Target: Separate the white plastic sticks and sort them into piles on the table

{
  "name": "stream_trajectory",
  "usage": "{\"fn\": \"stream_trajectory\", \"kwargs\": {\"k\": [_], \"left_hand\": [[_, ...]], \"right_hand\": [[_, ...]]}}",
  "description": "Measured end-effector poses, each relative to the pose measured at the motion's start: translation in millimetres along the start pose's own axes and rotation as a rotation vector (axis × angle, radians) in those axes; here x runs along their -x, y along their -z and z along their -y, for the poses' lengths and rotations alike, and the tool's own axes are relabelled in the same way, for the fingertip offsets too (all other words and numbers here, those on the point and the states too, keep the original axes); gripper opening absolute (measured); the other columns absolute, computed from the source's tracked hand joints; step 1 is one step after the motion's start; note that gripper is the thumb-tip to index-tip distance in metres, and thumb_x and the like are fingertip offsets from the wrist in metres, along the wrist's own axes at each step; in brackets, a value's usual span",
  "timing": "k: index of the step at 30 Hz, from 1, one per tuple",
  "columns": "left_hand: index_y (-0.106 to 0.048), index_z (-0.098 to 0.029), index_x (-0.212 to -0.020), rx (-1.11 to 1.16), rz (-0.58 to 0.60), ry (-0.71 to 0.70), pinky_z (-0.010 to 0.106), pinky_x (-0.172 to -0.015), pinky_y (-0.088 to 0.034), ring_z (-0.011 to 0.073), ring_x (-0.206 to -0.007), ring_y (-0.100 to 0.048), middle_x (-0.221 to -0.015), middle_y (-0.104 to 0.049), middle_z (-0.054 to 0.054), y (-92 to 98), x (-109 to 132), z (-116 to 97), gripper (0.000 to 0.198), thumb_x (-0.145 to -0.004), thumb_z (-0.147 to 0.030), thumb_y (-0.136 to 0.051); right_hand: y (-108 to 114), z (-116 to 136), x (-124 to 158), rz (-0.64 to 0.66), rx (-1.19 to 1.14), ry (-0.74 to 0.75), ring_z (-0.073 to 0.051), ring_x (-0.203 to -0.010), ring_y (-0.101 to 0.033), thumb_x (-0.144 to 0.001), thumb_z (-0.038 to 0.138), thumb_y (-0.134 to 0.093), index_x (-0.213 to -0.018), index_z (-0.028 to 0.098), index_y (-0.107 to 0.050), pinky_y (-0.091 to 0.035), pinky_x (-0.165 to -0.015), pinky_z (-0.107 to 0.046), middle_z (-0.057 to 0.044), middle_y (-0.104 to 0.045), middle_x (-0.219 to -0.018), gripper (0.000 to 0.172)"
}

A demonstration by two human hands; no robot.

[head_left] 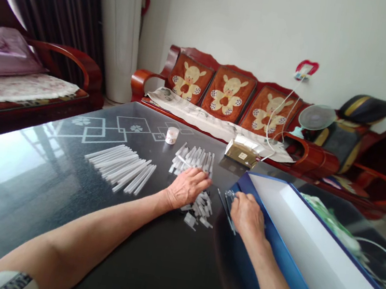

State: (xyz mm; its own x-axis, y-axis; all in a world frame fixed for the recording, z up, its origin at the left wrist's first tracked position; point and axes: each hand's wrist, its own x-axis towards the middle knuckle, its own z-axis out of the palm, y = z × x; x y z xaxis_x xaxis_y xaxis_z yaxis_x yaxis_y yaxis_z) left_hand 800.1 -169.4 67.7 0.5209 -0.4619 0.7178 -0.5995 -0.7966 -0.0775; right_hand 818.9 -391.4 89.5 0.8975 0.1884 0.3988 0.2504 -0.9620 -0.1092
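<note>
My left hand [189, 187] is closed, with its fingers at the near edge of a pile of short translucent white tubes [196, 157]. One white plastic tube [185, 161] lies at a different angle from the others and runs up to my fingers, which seem to pinch it. Just under that wrist is a heap of small white clip-like pieces with dark parts [202, 205]. My right hand [248, 215] has its fingers curled down on several thin dark rods [228, 209] beside the blue box; its fingertips are partly hidden. Longer white tubes [123, 166] lie in a row to the left.
An open blue box [283, 246] with a white inside stands at the right, with a green-and-white bag [330, 222] beyond it. A small white jar [172, 135] and a tissue pack [243, 152] sit farther back on the glossy dark table [43, 184]. Behind is a wooden sofa [223, 66].
</note>
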Motion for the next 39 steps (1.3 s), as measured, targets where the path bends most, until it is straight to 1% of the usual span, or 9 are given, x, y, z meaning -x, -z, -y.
{"fn": "stream_trajectory", "kwargs": {"k": [3,8,11,15,20,23,26,30,39], "left_hand": [[-0.055,-0.012,-0.117,0.144,-0.067,-0.145,0.035,-0.097,-0.047,0.0212,-0.117,-0.05,-0.119,-0.058,0.013,7.0,-2.9,-10.1,0.032,-0.094,-0.013,-0.033],[-0.051,-0.01,-0.119,0.342,-0.071,-0.31,0.037,-0.105,-0.044,0.0209,-0.129,-0.045,-0.124,-0.057,0.017,14.9,-7.9,-27.5,0.033,-0.095,-0.014,-0.028],[-0.051,-0.008,-0.12,0.388,-0.05,-0.362,0.036,-0.106,-0.043,0.0215,-0.131,-0.043,-0.125,-0.058,0.019,15.0,-8.0,-31.3,0.033,-0.097,-0.017,-0.029],[-0.051,-0.011,-0.123,0.358,0.02,-0.327,0.035,-0.11,-0.039,0.0201,-0.134,-0.039,-0.133,-0.054,0.016,12.8,-5.1,-30.8,0.033,-0.096,-0.015,-0.032],[-0.053,-0.014,-0.121,0.351,-0.018,-0.246,0.032,-0.106,-0.043,0.0168,-0.131,-0.043,-0.131,-0.055,0.014,6.0,-1.7,-26.3,0.034,-0.094,-0.011,-0.033],[-0.055,-0.012,-0.118,0.309,-0.069,-0.103,0.027,-0.097,-0.049,0.0161,-0.119,-0.053,-0.124,-0.058,0.014,2.5,-0.6,-18.5,0.033,-0.093,-0.01,-0.033],[-0.059,-0.012,-0.111,0.146,-0.027,0.076,0.028,-0.087,-0.052,0.0167,-0.1,-0.06,-0.11,-0.061,0.012,1.4,-0.3,-7.5,0.03,-0.092,-0.012,-0.036],[-0.062,-0.017,-0.109,-0.095,0.104,0.23,0.031,-0.078,-0.05,0.0187,-0.085,-0.058,-0.097,-0.062,0.008,2.3,-1.1,1.8,0.027,-0.094,-0.019,-0.04],[-0.06,-0.018,-0.107,-0.096,0.179,0.291,0.03,-0.072,-0.046,0.0188,-0.08,-0.058,-0.087,-0.063,0.007,1.7,-1.0,-1.4,0.027,-0.096,-0.028,-0.037]], "right_hand": [[-8.8,20.5,-1.0,-0.088,-0.536,-0.037,-0.024,-0.091,-0.065,-0.085,0.025,-0.047,-0.099,0.017,-0.067,-0.048,-0.083,-0.035,-0.011,-0.069,-0.095,0.026],[-20.0,49.4,-5.5,0.12,-1.57,-0.512,-0.022,-0.079,-0.068,-0.076,0.04,-0.066,-0.087,0.017,-0.063,-0.054,-0.071,-0.032,-0.008,-0.072,-0.083,0.025],[-20.9,52.3,-14.0,0.238,-1.885,-0.745,-0.015,-0.068,-0.067,-0.078,0.035,-0.069,-0.076,0.018,-0.06,-0.054,-0.062,-0.023,-0.005,-0.071,-0.075,0.019],[-23.4,41.5,-28.0,0.245,-1.969,-0.852,-0.008,-0.047,-0.057,-0.082,0.031,-0.066,-0.072,0.018,-0.06,-0.048,-0.043,-0.015,0.002,-0.062,-0.058,0.017],[-31.1,23.2,-33.6,0.151,-2.013,-0.755,-0.008,-0.047,-0.057,-0.075,0.029,-0.072,-0.077,0.02,-0.061,-0.05,-0.042,-0.017,0.005,-0.06,-0.056,0.014],[-34.7,20.7,-31.4,0.111,-1.968,-0.741,-0.009,-0.048,-0.059,-0.069,0.027,-0.076,-0.072,0.02,-0.059,-0.049,-0.042,-0.017,0.005,-0.061,-0.056,0.018],[-37.0,29.1,-28.4,0.093,-1.948,-0.704,-0.009,-0.053,-0.062,-0.063,0.026,-0.079,-0.071,0.018,-0.059,-0.049,-0.043,-0.016,0.003,-0.063,-0.059,0.023],[-39.3,48.1,-23.6,0.079,-1.898,-0.582,-0.01,-0.057,-0.063,-0.057,0.032,-0.084,-0.076,0.017,-0.061,-0.048,-0.045,-0.016,0.002,-0.066,-0.063,0.033],[-39.5,72.3,-14.2,0.13,-1.855,-0.465,-0.012,-0.06,-0.063,-0.055,0.036,-0.085,-0.077,0.019,-0.06,-0.046,-0.049,-0.019,0.004,-0.067,-0.067,0.037]]}}
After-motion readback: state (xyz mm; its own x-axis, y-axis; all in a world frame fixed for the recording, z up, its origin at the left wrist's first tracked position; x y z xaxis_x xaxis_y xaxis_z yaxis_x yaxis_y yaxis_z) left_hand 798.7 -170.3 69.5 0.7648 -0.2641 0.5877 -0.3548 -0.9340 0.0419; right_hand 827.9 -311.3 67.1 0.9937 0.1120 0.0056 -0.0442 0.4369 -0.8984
